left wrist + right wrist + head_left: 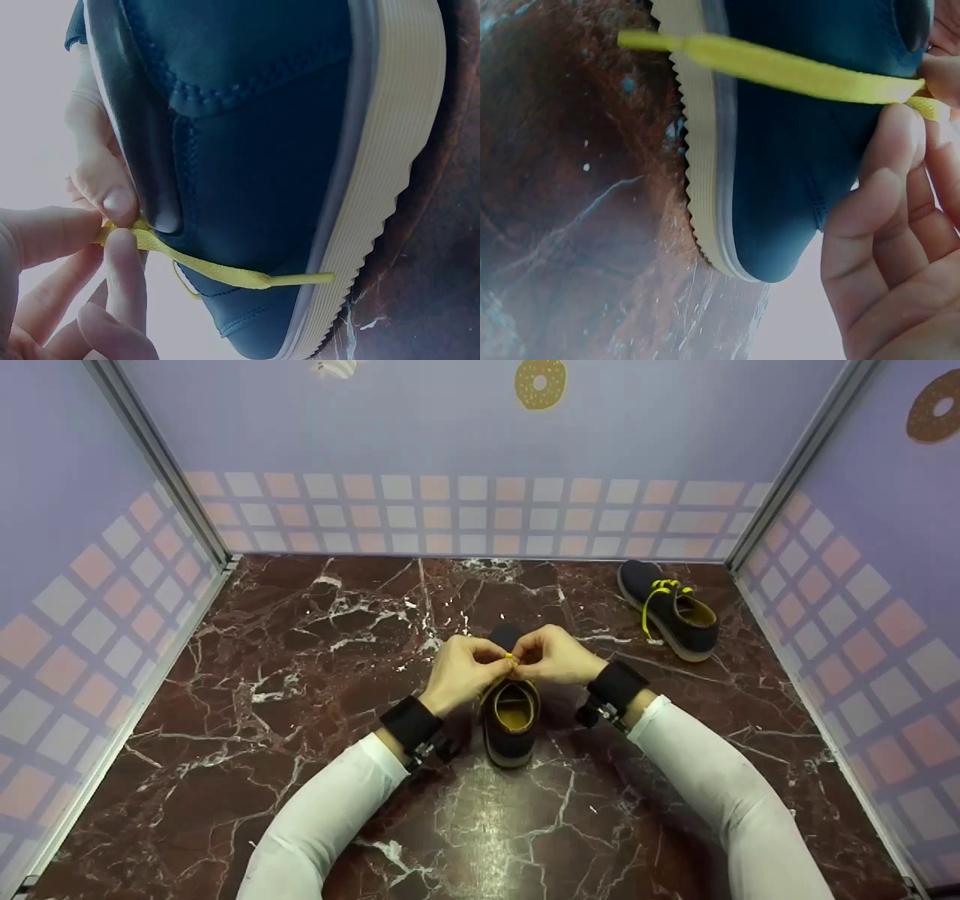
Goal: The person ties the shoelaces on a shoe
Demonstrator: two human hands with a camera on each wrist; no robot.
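Observation:
A dark shoe (512,744) with a yellow lining stands on the marbled surface between both hands, toe pointing away. Over its throat, my left hand (466,666) pinches the yellow shoelace (202,266) between thumb and fingertips. My right hand (559,656) meets it there, its fingertips also pinching the yellow lace (802,79). One loose lace end hangs down each side of the shoe across the pale ridged sole (397,142). Where the laces cross is mostly hidden behind the fingers.
A second dark shoe (667,611) with yellow laces, one end trailing, stands at the back right near the corner. Purple walls with a checked band (472,514) enclose the brown marbled surface (315,675) at the back and both sides.

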